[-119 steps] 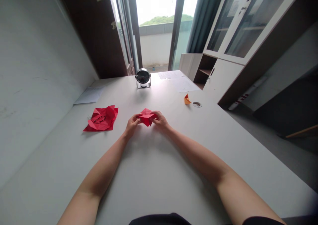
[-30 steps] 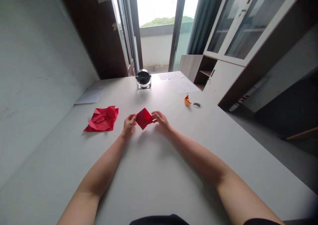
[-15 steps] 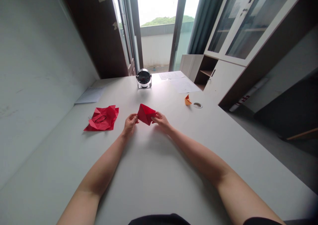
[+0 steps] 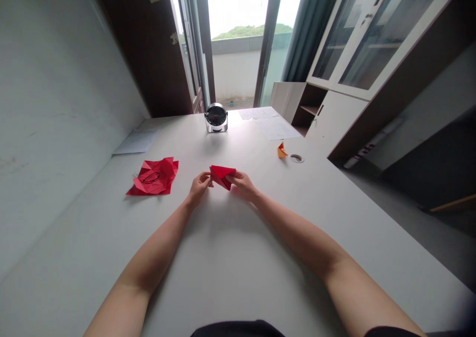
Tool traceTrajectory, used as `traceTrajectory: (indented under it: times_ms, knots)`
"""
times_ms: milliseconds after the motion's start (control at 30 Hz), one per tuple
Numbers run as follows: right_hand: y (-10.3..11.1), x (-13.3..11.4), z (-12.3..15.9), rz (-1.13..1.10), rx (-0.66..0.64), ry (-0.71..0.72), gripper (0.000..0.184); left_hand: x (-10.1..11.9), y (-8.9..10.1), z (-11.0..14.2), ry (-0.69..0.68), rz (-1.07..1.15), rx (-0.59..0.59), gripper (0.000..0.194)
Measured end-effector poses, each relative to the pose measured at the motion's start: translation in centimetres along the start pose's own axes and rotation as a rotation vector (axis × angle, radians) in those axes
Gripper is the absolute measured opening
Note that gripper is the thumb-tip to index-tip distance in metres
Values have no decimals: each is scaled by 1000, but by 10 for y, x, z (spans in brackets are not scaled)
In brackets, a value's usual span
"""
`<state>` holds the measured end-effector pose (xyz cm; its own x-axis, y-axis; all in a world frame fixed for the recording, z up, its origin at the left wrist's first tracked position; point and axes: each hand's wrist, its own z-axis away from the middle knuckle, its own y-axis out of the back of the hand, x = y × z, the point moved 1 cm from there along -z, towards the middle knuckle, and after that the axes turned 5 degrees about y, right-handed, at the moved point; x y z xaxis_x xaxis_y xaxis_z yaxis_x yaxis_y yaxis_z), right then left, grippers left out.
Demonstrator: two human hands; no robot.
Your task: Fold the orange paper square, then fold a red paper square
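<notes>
A folded piece of red paper is held between my two hands over the middle of the white table. Its upper edge runs nearly level, and a point hangs down at the lower right. My left hand pinches its left corner. On the right side, my right hand grips the paper, with the thumb lying on its near face. Fingers behind the paper are hidden.
Left of my hands lies a creased red sheet with a dark cord loop on it. An orange folded paper and a tape roll are at right. A round silver-framed device and white papers stand farther back.
The red paper's upper peak has come down, so its top edge is now flatter. My left hand has shifted slightly right, closer to my right hand.
</notes>
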<state>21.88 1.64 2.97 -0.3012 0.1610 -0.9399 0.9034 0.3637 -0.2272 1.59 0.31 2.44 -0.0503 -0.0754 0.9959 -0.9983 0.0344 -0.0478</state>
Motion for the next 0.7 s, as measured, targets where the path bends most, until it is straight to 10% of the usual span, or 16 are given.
traceTrajectory:
  times_ms: [700]
  knots:
    - [5, 15, -5, 331, 44, 65, 29, 5, -6, 6, 42, 45, -159, 56]
